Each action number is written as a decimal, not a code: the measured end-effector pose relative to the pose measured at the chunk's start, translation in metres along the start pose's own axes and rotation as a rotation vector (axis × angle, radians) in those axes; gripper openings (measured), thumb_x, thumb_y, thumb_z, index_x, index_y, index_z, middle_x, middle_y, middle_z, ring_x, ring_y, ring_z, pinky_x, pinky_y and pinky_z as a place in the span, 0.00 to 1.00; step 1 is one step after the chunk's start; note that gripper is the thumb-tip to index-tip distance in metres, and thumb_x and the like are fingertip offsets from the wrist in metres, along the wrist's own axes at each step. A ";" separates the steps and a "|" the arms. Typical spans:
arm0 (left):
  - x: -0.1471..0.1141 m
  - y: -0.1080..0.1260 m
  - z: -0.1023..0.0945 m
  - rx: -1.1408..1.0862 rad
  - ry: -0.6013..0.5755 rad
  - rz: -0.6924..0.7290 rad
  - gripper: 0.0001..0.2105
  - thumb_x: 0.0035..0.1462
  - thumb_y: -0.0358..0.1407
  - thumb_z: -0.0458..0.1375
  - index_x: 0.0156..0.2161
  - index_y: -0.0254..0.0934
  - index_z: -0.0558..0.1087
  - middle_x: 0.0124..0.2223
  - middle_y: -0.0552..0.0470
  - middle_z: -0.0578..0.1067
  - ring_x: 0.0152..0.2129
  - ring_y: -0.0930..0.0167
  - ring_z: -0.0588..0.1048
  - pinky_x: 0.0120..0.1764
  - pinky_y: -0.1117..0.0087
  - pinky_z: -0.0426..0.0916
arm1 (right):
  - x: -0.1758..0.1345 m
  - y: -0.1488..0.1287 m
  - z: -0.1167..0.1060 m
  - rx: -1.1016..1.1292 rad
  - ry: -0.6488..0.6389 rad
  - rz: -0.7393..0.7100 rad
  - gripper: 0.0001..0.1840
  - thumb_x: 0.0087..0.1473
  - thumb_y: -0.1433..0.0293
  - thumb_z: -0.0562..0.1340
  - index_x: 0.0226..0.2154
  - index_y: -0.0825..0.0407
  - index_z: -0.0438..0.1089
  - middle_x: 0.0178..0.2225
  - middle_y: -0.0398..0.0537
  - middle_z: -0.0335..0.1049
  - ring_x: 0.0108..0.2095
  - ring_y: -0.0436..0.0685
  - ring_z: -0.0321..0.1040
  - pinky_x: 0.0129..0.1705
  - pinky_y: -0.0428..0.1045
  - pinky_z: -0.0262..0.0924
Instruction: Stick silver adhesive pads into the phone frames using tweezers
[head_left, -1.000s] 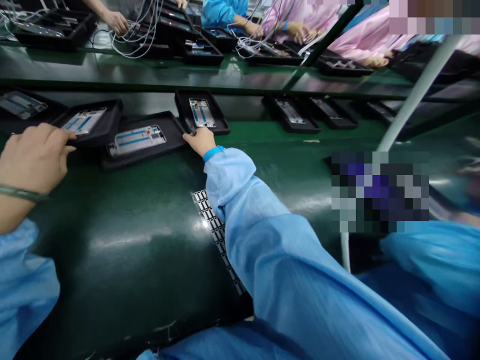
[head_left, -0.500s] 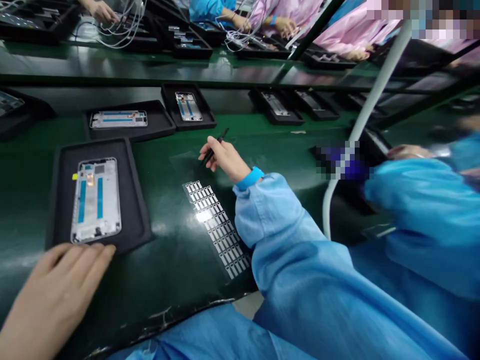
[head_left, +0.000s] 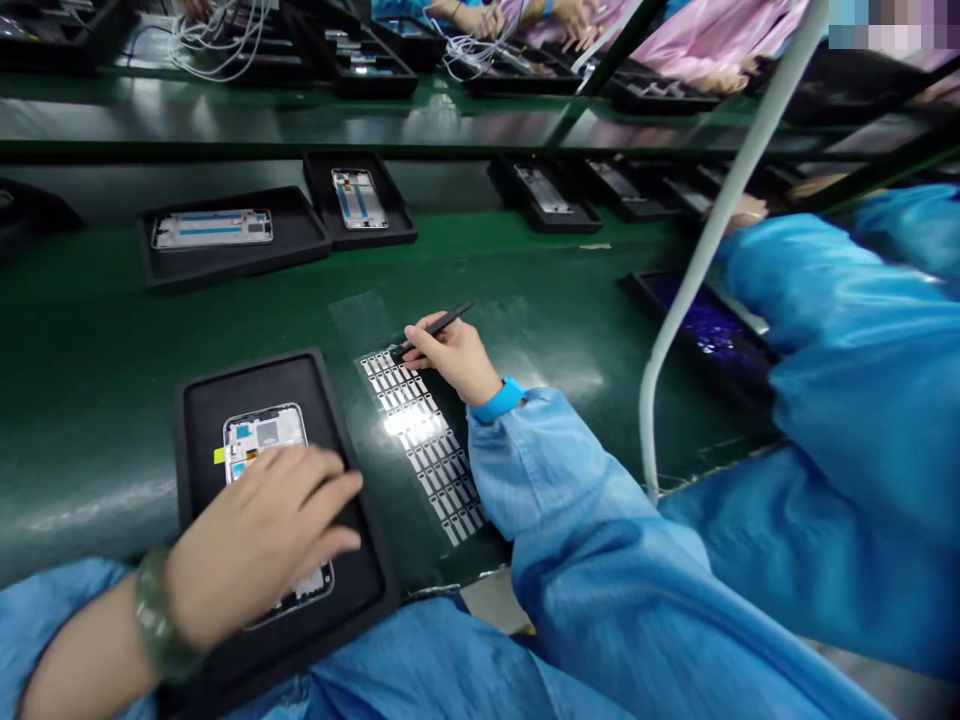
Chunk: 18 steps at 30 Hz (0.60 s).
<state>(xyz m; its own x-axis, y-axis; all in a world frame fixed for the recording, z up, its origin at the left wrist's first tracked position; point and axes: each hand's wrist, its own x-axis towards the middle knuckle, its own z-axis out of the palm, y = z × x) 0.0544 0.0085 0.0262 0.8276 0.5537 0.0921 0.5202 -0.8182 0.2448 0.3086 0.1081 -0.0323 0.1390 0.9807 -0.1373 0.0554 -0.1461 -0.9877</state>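
Observation:
My left hand (head_left: 262,535), with a green bangle at the wrist, lies over a silver phone frame (head_left: 281,432) in a black tray (head_left: 201,425). Its fingers are stretched out, and they hide much of the frame. Blue strips and a yellow-green tab show at the frame's upper part. In my right hand (head_left: 461,362) is a pair of black tweezers (head_left: 450,317), pinched between the fingers. Their tip is at the top end of a clear sheet of small white-and-black stickers (head_left: 435,462), though I cannot tell whether it grips one.
Behind stand black trays with phone frames, among them a left tray (head_left: 300,225) and a right tray (head_left: 581,212). A pale curved tube (head_left: 690,290) rises at the right. Beyond it reaches a co-worker's blue sleeve (head_left: 832,290). Other people's hands work across the bench.
The tray with the phone frame has come right and nearer to me. My left hand has moved from its front edge onto the frame. My right hand has lowered the tweezers to the sticker sheet.

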 end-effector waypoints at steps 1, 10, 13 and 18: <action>0.015 -0.010 0.002 0.058 0.008 -0.010 0.20 0.60 0.44 0.49 0.52 0.34 0.66 0.51 0.42 0.70 0.48 0.60 0.68 0.48 0.56 0.64 | 0.000 0.001 0.000 -0.004 -0.006 0.002 0.16 0.44 0.62 0.68 0.28 0.54 0.63 0.22 0.41 0.67 0.22 0.48 0.71 0.23 0.42 0.70; 0.092 -0.050 0.035 0.177 -0.084 -0.049 0.23 0.60 0.51 0.44 0.56 0.43 0.65 0.60 0.35 0.60 0.58 0.55 0.58 0.57 0.49 0.50 | 0.001 0.005 0.000 0.010 -0.046 -0.004 0.17 0.42 0.61 0.68 0.29 0.55 0.65 0.22 0.41 0.68 0.23 0.48 0.71 0.25 0.43 0.70; 0.091 -0.051 0.035 0.167 -0.078 -0.047 0.23 0.61 0.50 0.43 0.56 0.44 0.65 0.60 0.36 0.60 0.56 0.56 0.61 0.57 0.49 0.51 | 0.001 0.005 0.000 -0.006 -0.059 -0.011 0.17 0.43 0.61 0.68 0.30 0.55 0.65 0.21 0.41 0.68 0.22 0.48 0.71 0.25 0.43 0.70; 0.090 -0.052 0.037 0.152 -0.058 -0.048 0.23 0.61 0.50 0.43 0.55 0.44 0.66 0.59 0.36 0.61 0.56 0.56 0.61 0.57 0.50 0.50 | 0.002 0.005 0.001 0.005 -0.060 -0.001 0.16 0.43 0.62 0.68 0.30 0.55 0.65 0.22 0.41 0.69 0.22 0.48 0.71 0.24 0.43 0.70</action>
<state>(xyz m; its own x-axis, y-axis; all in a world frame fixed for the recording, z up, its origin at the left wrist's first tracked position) 0.1096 0.0946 -0.0137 0.8093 0.5868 0.0266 0.5820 -0.8072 0.0982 0.3082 0.1097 -0.0378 0.0792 0.9869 -0.1404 0.0509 -0.1446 -0.9882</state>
